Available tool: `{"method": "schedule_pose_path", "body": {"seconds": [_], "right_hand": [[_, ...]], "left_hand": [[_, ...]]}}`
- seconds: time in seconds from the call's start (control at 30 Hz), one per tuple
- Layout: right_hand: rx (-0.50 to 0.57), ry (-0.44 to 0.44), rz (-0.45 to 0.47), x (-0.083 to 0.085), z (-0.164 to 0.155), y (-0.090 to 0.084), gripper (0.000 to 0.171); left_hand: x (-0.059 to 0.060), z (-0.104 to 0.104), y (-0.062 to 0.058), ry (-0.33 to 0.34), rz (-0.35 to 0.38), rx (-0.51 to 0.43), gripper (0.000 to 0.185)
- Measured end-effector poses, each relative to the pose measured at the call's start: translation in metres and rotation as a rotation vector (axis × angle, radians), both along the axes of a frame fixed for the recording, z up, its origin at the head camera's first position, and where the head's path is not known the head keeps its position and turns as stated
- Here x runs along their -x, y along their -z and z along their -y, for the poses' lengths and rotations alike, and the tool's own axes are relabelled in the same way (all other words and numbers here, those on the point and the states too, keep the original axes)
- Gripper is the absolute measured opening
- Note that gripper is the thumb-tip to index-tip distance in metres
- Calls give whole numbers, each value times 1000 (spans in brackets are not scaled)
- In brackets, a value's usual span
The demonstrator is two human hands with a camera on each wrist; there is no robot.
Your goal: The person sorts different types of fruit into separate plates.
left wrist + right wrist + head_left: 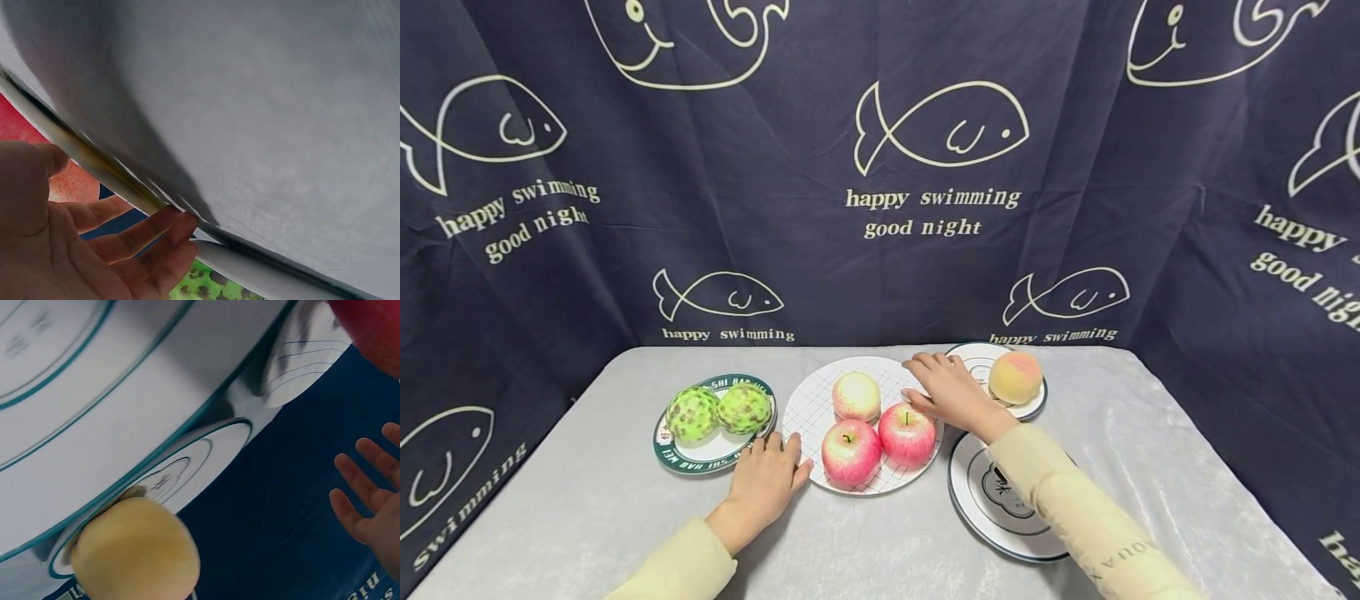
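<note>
Both grips open, left hand [765, 483] and right hand [950, 390] flat against opposite rims of the grid plate [808, 408], probably steadying its three apples [850, 452].

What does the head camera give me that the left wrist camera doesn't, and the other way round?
Only the head view shows the right hand at the far edge of the checked plate, the peach on its own plate, an empty plate near the right sleeve, and all three apples.

Only the left wrist view shows the left hand from the palm side, fingers straight under the plate's rim.

Both show the left hand at the checked plate's edge, the grey tablecloth, and the green fruit.
</note>
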State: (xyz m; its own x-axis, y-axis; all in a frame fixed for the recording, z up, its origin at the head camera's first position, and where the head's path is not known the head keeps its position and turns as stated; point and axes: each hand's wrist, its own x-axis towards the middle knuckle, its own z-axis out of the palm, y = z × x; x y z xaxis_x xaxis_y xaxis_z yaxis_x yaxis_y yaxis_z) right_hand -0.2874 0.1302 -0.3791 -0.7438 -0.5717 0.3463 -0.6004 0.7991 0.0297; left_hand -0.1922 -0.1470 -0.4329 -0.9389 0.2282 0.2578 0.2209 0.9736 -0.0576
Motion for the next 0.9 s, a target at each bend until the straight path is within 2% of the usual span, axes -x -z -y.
{"method": "schedule_pose_path", "body": {"seconds": [0.33,0.7,0.9], "right_hand": [[13,-80,-19,-1,20,-4,43],[6,-108,43,0,39,-9,43],[5,-125,73,1,50,-8,45]], "left_hand": [[0,0,0,0,-9,-15,39],[-1,-1,-1,2,-32,-16,37],[-3,-2,-4,3,-17,-13,37]]}}
